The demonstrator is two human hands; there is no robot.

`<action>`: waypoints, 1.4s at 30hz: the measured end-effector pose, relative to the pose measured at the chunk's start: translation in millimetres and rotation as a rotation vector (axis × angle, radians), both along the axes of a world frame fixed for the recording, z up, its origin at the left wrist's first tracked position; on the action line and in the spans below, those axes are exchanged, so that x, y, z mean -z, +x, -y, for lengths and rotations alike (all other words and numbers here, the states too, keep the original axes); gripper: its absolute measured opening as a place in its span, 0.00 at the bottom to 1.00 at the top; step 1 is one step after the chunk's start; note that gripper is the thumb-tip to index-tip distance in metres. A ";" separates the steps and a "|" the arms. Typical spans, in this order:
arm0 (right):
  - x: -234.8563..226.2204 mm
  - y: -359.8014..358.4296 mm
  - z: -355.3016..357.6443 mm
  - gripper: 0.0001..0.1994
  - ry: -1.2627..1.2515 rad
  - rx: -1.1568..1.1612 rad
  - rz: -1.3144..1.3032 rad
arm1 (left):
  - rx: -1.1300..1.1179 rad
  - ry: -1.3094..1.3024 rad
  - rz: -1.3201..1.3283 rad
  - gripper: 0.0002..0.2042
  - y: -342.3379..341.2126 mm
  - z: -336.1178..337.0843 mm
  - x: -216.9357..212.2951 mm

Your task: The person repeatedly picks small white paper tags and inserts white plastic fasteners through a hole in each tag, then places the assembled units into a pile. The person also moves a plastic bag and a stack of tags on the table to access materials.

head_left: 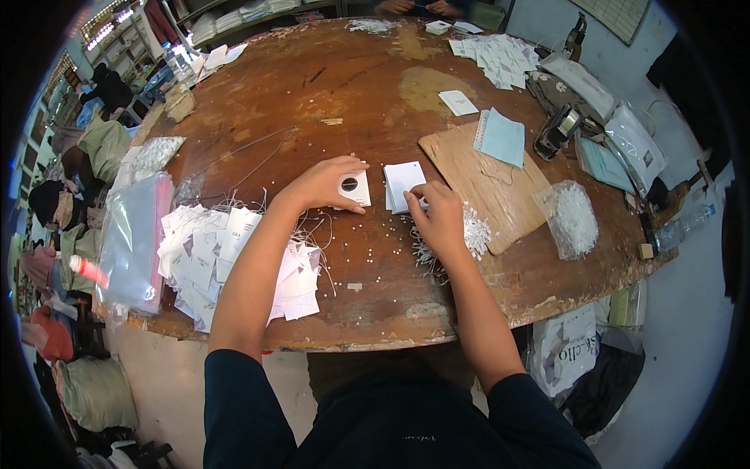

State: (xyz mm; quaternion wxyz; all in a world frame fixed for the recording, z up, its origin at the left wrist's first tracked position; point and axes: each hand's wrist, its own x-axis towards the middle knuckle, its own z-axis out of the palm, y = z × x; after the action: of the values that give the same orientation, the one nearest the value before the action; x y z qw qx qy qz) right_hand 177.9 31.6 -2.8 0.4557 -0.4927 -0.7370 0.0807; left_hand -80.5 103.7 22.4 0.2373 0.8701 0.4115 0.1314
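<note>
My left hand (326,184) is closed around a small stack of cream hang tags (362,197) with a dark round mark on top, its thumb at the near edge and fingers over the far edge. Just to the right lies a stack of plain white tags (403,173) with a small hole at the far end. My right hand (437,209) has its fingers curled and pinching at the near right corner of that stack. Beneath the right hand sits a heap of white tag strings (475,233), partly hidden by the wrist.
A pile of strung white tags (195,254) lies under my left forearm, beside clear plastic bags (134,242). To the right are a wooden board (461,164) with a light blue card, a bag of white strings (574,220) and a tape dispenser (559,130). Another person's hands show at the far edge.
</note>
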 end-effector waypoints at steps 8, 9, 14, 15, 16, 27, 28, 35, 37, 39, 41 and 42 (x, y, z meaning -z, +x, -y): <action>-5.6 -12.0 8.7 0.11 -0.157 -0.067 -0.212 | -0.032 0.381 0.102 0.41 39.1 40.4 -28.3; -6.3 -13.8 10.4 0.11 -0.324 -0.158 -0.383 | -0.025 0.376 0.117 0.42 49.2 51.9 -29.8; -8.2 -20.3 14.9 0.13 -0.660 -0.390 -0.918 | -0.312 0.113 0.711 0.39 77.7 95.4 -24.6; -8.3 -21.4 15.0 0.12 -0.610 -0.427 -0.905 | -0.372 -0.226 1.060 0.36 80.7 99.3 -21.0; -8.2 -21.6 15.5 0.12 -0.656 -0.443 -0.847 | -0.482 -0.623 1.368 0.34 82.0 102.7 -17.0; 5.2 -17.0 9.2 0.25 -0.274 0.285 0.330 | -0.518 -0.756 1.360 0.20 72.6 118.8 15.2; 6.7 -17.9 9.4 0.25 -0.258 0.289 0.332 | -0.495 -0.758 1.382 0.20 72.4 119.0 16.0; 6.1 -18.5 11.9 0.23 -0.260 0.332 0.358 | -0.581 -0.749 1.402 0.20 64.6 118.2 12.6; 5.7 -18.9 12.1 0.23 -0.260 0.342 0.365 | -0.570 -0.734 1.382 0.20 65.5 118.1 12.8; 5.9 -19.4 12.1 0.22 -0.256 0.345 0.378 | -0.567 -0.733 1.359 0.20 66.7 118.3 14.2; 6.3 -19.0 12.3 0.21 -0.250 0.348 0.390 | -0.573 -0.743 1.334 0.21 68.6 119.2 16.4; 6.4 -18.8 12.7 0.21 -0.245 0.346 0.392 | -0.561 -0.748 1.331 0.21 69.1 119.2 17.6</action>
State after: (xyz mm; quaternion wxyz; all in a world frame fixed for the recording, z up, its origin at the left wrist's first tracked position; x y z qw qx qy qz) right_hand 159.1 19.0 -9.2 0.2486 -0.6686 -0.7008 -0.0064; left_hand -11.4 -15.5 4.8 0.6656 0.3370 0.4037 0.5296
